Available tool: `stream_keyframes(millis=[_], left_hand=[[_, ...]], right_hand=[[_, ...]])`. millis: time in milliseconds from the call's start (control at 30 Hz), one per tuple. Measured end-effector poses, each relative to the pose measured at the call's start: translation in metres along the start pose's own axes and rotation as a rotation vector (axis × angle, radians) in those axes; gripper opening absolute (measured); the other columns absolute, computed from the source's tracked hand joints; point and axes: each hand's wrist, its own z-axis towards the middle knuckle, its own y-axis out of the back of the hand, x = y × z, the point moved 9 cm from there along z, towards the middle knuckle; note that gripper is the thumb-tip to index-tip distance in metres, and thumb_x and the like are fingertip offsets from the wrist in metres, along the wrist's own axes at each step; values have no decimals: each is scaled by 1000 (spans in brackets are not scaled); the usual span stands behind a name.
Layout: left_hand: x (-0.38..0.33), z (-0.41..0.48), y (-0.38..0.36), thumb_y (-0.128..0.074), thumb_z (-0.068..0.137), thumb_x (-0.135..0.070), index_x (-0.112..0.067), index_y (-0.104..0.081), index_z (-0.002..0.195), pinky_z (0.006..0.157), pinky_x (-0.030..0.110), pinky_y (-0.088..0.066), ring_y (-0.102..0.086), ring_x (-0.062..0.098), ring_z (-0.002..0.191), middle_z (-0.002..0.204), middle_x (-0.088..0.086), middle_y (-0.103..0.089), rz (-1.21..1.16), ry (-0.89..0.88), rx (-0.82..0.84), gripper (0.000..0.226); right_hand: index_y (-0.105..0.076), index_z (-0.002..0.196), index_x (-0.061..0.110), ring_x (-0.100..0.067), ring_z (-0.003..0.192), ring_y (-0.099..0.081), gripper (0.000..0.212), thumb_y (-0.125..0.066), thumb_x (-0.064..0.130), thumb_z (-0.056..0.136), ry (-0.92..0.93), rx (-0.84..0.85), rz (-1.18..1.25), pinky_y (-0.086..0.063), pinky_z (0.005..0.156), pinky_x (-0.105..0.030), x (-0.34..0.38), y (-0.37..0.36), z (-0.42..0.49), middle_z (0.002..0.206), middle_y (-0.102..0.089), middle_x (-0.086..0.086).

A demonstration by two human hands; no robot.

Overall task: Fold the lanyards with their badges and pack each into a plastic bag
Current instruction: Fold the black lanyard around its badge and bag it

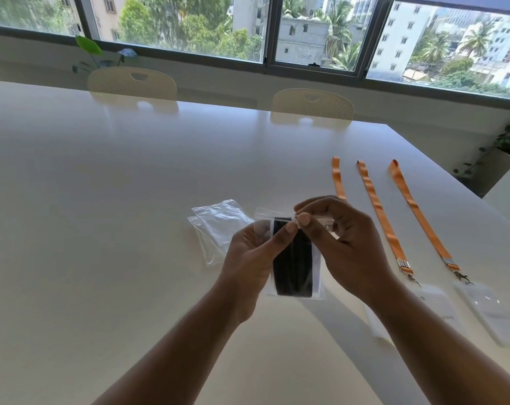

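My left hand (248, 258) grips the small clear plastic zip bag (318, 283), thumb on its top strip; my right hand (344, 244) pinches that strip beside it. The folded black lanyard (291, 276) sits inside, above mid-counter (131, 200). If my pinch skips a stretch, the seal could gape and the lanyard could slip out. Three flat orange ribbon lanyards (379, 211) lie toward the right edge.

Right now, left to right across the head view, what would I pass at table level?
Empty plastic bags → held bag with black lanyard → first orange lanyard → second orange lanyard → third orange lanyard.
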Motion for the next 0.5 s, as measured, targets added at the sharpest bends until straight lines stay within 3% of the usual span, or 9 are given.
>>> stream_keyframes(millis=[100, 233, 333, 500], left_hand=[[-2, 0, 1, -66, 86, -31, -4, -68, 103, 90, 48, -53, -67, 29, 96, 101, 17, -68, -34, -23, -13, 33], [0, 1, 2, -66, 84, -33, -9, -70, 100, 93, 53, -52, -65, 36, 100, 104, 21, -68, -39, -25, -35, 29], [-1, 1, 5, -67, 86, -35, -8, -69, 100, 88, 50, -54, -68, 34, 98, 102, 16, -70, -8, -18, -64, 30], [4, 1, 3, -66, 84, -37, -6, -67, 104, 91, 54, -54, -68, 36, 101, 104, 20, -70, 55, 2, -65, 37]], right_hand=[[-69, 87, 27, -7, 97, -64, 24, -60, 48, 80, 3, 8, 11, -51, 74, -14, -1, -4, -3, 100, -68, 8], [-66, 101, 32, -6, 98, -65, 25, -61, 43, 79, -48, -1, 75, -53, 74, -15, -9, -5, -6, 103, -68, 10], [-61, 97, 26, -5, 85, -66, 24, -66, 40, 78, -124, -95, 220, -52, 66, -14, -26, -2, -12, 89, -68, 7], [-50, 75, 1, -36, 63, -52, 76, -53, 76, 73, -152, -146, 199, -46, 53, -43, -51, -4, -25, 66, -52, -18]])
